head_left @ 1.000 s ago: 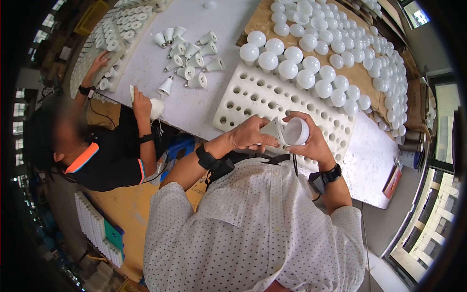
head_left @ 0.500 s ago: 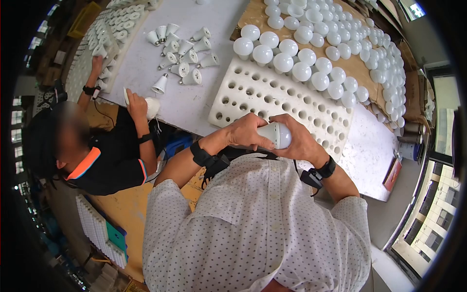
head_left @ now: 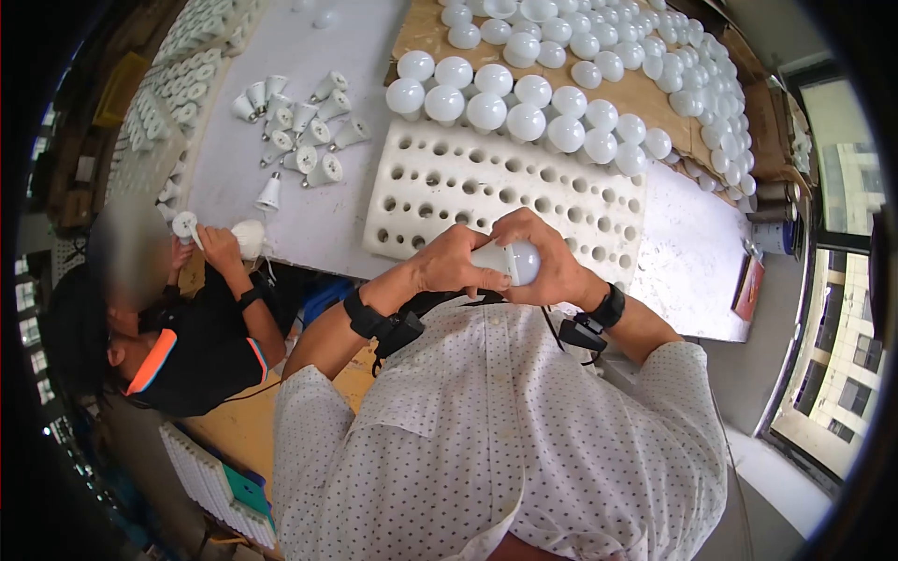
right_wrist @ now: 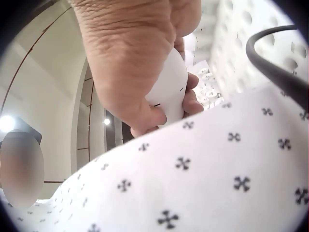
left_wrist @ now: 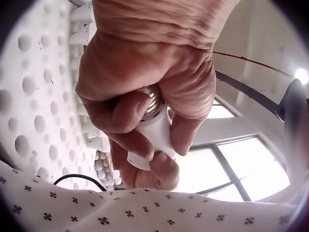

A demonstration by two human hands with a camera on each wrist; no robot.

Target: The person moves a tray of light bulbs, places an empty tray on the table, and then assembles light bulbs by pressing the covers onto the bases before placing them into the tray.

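In the head view, my left hand (head_left: 451, 263) and right hand (head_left: 554, 259) meet around one LED light bulb (head_left: 525, 264), held low before the shirt. The left fingers and thumb grip its white tapered housing, whose metal screw cap (left_wrist: 153, 101) lies within that palm in the left wrist view. My right hand curls round the white dome, seen partly under the palm in the right wrist view. Dome and housing sit together, with short dark marks along the rim. Beneath and beyond the hands lies a white foam tray (head_left: 496, 201) with rows of round holes.
Many white domes (head_left: 566, 134) cover cardboard behind the tray. Several loose bulb housings (head_left: 304, 122) lie on the grey table (head_left: 234, 201) to the left. Another person (head_left: 187, 365) sits at left, holding a housing (head_left: 184, 224) beside foam racks of housings. A window stands at right.
One second ago the dome and housing were apart, the dome's open side showing; they then came together. The head view has shifted. The other person's hand came back from the rack with a housing.
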